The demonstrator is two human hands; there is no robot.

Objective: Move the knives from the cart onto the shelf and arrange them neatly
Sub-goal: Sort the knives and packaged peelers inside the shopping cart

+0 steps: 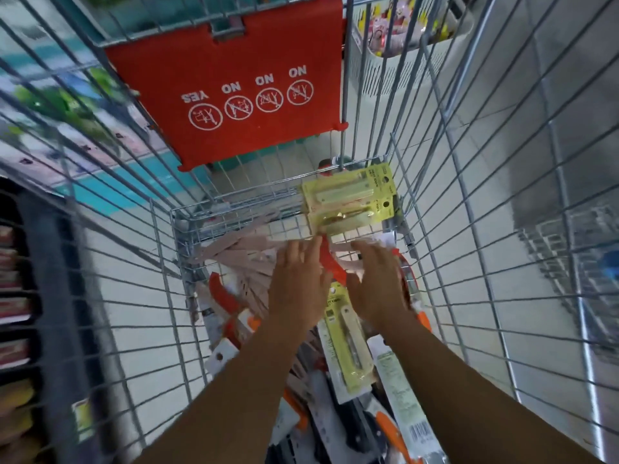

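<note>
Head camera, looking down into a wire shopping cart (435, 209). Both bare arms reach into it. The left hand (298, 283) and right hand (378, 279) hover side by side, palms down, over a heap of packaged knives (241, 296). Both hands show straight, slightly spread fingers that grip nothing; motion blur softens their tips. Between the two hands runs a red-orange knife handle (330, 262), just beside the left fingers (303, 251). Beyond the fingertips of both hands, yellow knife packs (348, 200) lean against the cart's far wall. Below the right wrist lies another yellow carded knife (348, 346), lengthwise. More knives with orange handles and white cards fill the cart floor under the forearms. Above, a red child-seat flap (241, 85) shows upside-down "YES" and "NO" pictograms. Blurred shelving (20, 296) stands left of the cart.
</note>
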